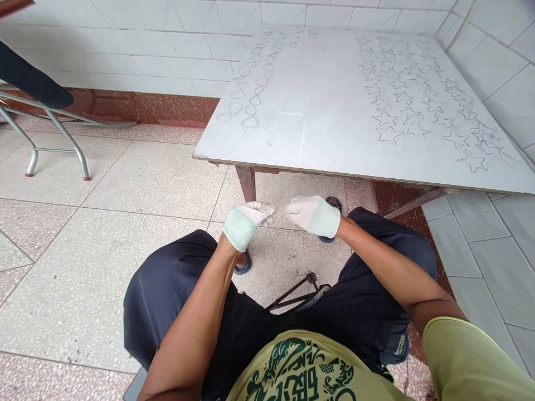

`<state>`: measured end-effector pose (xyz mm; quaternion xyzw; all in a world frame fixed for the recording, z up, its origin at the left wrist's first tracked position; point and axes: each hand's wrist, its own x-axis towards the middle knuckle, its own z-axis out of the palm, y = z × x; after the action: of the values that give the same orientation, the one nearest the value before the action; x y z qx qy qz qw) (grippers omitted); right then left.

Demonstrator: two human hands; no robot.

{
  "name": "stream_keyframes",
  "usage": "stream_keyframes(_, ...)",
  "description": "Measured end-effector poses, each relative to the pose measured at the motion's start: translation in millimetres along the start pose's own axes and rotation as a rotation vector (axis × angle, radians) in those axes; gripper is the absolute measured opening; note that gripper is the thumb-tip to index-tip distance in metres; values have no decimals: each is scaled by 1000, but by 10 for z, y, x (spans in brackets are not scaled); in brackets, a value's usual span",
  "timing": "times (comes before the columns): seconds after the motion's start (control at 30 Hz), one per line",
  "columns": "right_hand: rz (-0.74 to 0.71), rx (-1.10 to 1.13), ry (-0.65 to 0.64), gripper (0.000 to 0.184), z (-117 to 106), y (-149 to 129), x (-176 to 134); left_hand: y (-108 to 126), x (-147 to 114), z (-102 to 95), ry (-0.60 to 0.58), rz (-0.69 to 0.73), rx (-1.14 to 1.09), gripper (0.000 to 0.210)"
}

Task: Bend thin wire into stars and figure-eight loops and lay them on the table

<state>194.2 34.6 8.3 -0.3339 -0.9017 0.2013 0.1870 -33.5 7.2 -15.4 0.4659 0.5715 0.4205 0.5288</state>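
My left hand (256, 215) and my right hand (301, 211) wear white gloves with pale green cuffs. They face each other over the floor, just below the table's front edge, with a small gap between the fingertips. The fingers of both hands are pinched closed. A very thin line seems to show between them, but what they hold is too fine to make out. On the white tabletop (317, 122) ahead lie several thin wire stars (389, 133) at the right and several looped figure-eight wires (251, 116) at the left.
A wooden table leg (246, 184) stands just beyond my left hand. Below my hands is a dark metal folding frame (298, 292) between my legs. At the far left, a person's leg (33, 78) rests by a metal-legged stool (62, 133). Tiled walls (501, 61) border the table.
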Motion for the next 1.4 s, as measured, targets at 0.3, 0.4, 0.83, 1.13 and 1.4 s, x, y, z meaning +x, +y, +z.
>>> stream_keyframes(0.3, 35, -66, 37, 28, -94, -21, 15, 172, -149, 131, -105, -100, 68, 33)
stream_keyframes(0.4, -12, -162, -13, 31, -77, -29, 24, 221, -200, 200, -59, -83, 241, 23)
stream_keyframes(0.83, -272, -573, -82, 28, -7, 10, -23, 70, -333, 282, 107, 138, 741, 23)
stream_keyframes(1.13, -269, -532, -38, 28, 6, 104, -41, -6, -289, 240, 72, 153, 736, 20)
stream_keyframes(1.4, -254, -528, -50, 26, 16, 53, -17, -3, -231, 248, 64, 89, 848, 17)
